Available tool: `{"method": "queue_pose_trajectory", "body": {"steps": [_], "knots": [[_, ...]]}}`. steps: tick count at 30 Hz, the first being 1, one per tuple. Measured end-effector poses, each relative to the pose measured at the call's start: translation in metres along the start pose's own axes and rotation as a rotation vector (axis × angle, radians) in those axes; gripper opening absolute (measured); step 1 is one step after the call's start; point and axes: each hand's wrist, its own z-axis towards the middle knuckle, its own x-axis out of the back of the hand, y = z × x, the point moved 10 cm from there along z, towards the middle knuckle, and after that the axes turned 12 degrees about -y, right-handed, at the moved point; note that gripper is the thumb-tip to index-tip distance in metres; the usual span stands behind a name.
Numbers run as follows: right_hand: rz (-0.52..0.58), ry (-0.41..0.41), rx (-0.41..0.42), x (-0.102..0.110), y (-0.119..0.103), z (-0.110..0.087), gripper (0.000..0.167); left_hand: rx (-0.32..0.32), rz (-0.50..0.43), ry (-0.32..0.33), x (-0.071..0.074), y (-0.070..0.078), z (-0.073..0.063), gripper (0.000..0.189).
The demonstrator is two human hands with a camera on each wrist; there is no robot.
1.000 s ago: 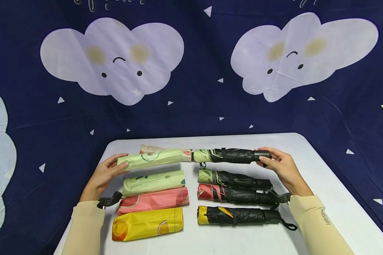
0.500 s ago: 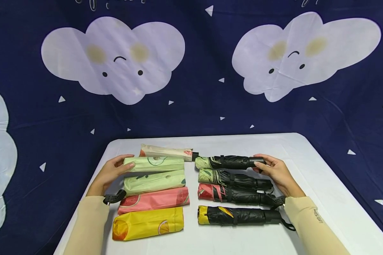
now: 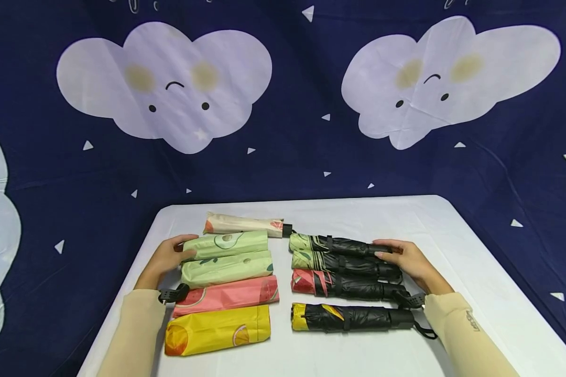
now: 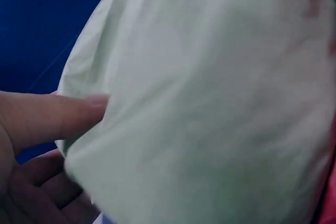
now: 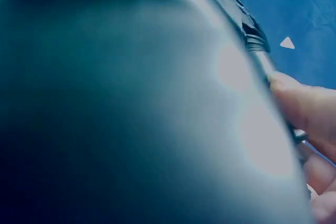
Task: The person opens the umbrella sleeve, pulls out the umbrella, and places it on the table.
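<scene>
My left hand (image 3: pixel 162 260) pinches the left end of a pale green umbrella sleeve (image 3: pixel 233 241) with an avocado print, thumb on the near side. In the left wrist view the thumb (image 4: pixel 58 116) presses at the edge of pale green cloth (image 4: pixel 173 87). Across from it, my right hand (image 3: pixel 412 262) holds the black handle end of a folded black-and-green umbrella (image 3: pixel 344 245). A large dark, blurred shape (image 5: pixel 147 108) fills most of the right wrist view and covers part of the grip; the thumb (image 5: pixel 296 98) shows at its right.
Nearer me on the white table (image 3: pixel 358 358) lie another green sleeve (image 3: pixel 226 268), a red one (image 3: pixel 228 296) and a yellow one (image 3: pixel 219 331). Folded umbrellas in green (image 3: pixel 344 265), red (image 3: pixel 344 285) and yellow (image 3: pixel 349 318) match them. A beige sleeved umbrella (image 3: pixel 242 223) lies behind.
Both hands have come down and toward me, bringing the avocado sleeve and its umbrella close behind their rows. The beige umbrella, mostly covered before, now shows.
</scene>
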Motion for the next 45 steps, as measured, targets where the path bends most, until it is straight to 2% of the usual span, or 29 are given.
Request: {"method": "queue_pose_trajectory", "body": {"steps": [4, 8, 15, 19, 22, 27, 31, 35, 40, 42, 45], "knots": [[-0.043, -0.006, 0.052, -0.002, -0.007, 0.002, 0.041, 0.02, 0.019, 0.011, -0.002, 0.001, 0.001, 0.043], [-0.08, -0.022, 0.095, -0.005, -0.016, 0.003, 0.041, 0.023, 0.027, 0.016, 0.0, 0.001, 0.002, 0.043], [-0.153, -0.046, 0.08, -0.002, -0.023, 0.006, 0.048, -0.022, 0.033, 0.0, 0.007, 0.007, 0.005, 0.064], [-0.221, -0.046, 0.057, 0.005, -0.029, 0.009, 0.051, 0.001, 0.031, -0.012, 0.014, 0.01, 0.004, 0.067], [-0.27, -0.026, 0.062, 0.009, -0.045, 0.013, 0.051, 0.043, 0.069, 0.014, 0.023, 0.014, 0.002, 0.061], [-0.34, -0.003, 0.125, 0.003, -0.092, 0.037, 0.048, 0.058, 0.13, 0.091, 0.038, 0.028, 0.004, 0.054], [-0.385, -0.01, 0.195, -0.025, -0.135, 0.071, 0.043, 0.057, 0.123, 0.087, 0.037, 0.038, 0.022, 0.055], [-0.425, -0.049, 0.252, -0.074, -0.167, 0.107, 0.041, 0.064, 0.167, 0.07, 0.024, 0.048, 0.048, 0.054], [-0.502, -0.144, 0.214, -0.137, -0.174, 0.141, 0.047, 0.082, 0.242, 0.06, 0.002, 0.058, 0.073, 0.058], [-0.53, -0.152, 0.181, -0.153, -0.171, 0.149, 0.05, 0.1, 0.248, 0.07, -0.003, 0.058, 0.078, 0.06], [-0.534, -0.136, 0.139, -0.164, -0.166, 0.156, 0.053, 0.135, 0.252, 0.099, -0.004, 0.054, 0.079, 0.062]]}}
